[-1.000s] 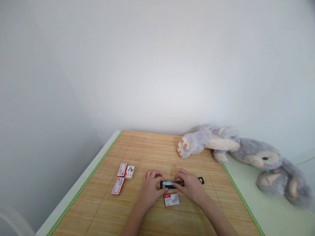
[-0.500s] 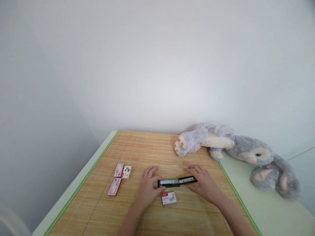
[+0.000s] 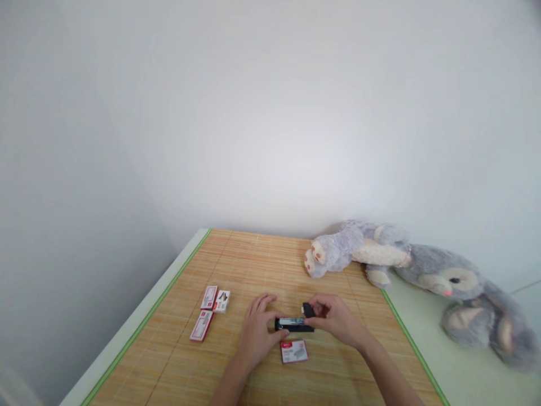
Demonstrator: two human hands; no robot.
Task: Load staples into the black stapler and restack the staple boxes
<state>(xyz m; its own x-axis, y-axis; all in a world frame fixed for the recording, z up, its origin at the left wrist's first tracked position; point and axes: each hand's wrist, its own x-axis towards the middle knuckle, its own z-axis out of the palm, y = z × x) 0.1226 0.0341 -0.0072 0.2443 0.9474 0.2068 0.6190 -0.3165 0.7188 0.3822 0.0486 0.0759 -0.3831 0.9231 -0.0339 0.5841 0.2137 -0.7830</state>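
A black stapler (image 3: pixel 295 325) lies opened out on the bamboo mat, its metal staple channel facing up. My left hand (image 3: pixel 258 332) grips its left end between thumb and fingers. At the other end, the thumb and fingers of my right hand (image 3: pixel 336 320) close round the stapler's black top arm, which is lifted and mostly hidden by the hand. Just in front of the stapler is a red and white staple box (image 3: pixel 295 351), touched by neither hand.
On the left of the mat (image 3: pixel 249 259) sit two red-edged boxes (image 3: pixel 201 325) and a small white box (image 3: pixel 222 301) with a stapler picture. A grey plush rabbit (image 3: pixel 386 254) lies along the back right, against the wall (image 3: pixel 270 124).
My right hand has moved left and brought the stapler's top arm up from lying flat. My left hand stays at the left end. The whole view has shifted slightly.
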